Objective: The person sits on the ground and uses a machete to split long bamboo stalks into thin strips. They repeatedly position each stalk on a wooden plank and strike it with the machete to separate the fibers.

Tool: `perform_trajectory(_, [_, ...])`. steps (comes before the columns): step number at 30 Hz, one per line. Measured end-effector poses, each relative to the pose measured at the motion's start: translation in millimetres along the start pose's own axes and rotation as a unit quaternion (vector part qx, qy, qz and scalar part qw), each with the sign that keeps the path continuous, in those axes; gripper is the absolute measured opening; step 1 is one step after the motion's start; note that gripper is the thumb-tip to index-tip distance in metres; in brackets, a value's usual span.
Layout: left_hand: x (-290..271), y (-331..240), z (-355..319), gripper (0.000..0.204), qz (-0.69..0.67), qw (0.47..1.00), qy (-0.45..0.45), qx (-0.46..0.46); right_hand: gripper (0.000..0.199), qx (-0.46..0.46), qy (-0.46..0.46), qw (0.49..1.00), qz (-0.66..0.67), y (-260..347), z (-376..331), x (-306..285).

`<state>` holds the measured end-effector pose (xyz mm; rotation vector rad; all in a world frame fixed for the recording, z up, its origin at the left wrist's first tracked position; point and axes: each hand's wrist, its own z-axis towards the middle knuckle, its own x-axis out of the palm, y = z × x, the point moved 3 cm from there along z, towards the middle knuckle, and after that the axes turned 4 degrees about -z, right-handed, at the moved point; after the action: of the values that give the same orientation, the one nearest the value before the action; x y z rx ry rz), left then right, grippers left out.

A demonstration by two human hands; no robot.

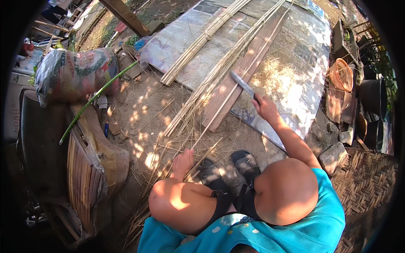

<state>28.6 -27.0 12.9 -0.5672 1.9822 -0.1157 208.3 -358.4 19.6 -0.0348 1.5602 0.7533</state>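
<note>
I saw the left hand [183, 163] with its grip pinched round the near end of the strip [201, 135], seemingly to steady it along the board [221, 98], while the right hand [265, 109] closed fully round the knife [241, 83].

In front of me, a board [214, 105] lies partly on a sheet [306, 80]. A strip [206, 130] runs down the board to my left hand [182, 162]. The knife [241, 81] in my right hand [266, 109] is over the board. A stick bundle [190, 55] lies left of the board, a sack [80, 74] further left, a mat [367, 181] to my right.
</note>
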Motion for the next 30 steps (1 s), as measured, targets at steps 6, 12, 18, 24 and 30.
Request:
perform_trajectory(6, [10, 10, 35, 0.058, -0.219, 0.973, 0.057, 0.031, 0.035, 0.099, -0.002, 0.995, -0.020, -71, 29, -43])
perform_trajectory(12, [28, 20, 32, 0.059, -0.248, 0.963, -0.019, 0.107, 0.035, 0.023, -0.005, 1.000, -0.012, -12, -7, 5])
perform_trajectory(18, [45, 32, 30, 0.056, -0.279, 0.960, 0.010, 0.035, 0.032, 0.068, -0.095, 0.993, -0.026, -80, 53, -52])
perform_trajectory(24, [19, 7, -20, 0.045, -0.040, 0.999, -0.003, -0.018, 0.038, -0.051, 0.113, 0.992, 0.021, 38, -38, 37])
perform_trajectory(30, [24, 41, -43, 0.043, -0.043, 0.998, -0.010, 0.045, 0.034, 0.240, -0.111, 0.959, -0.101, -183, 44, -91])
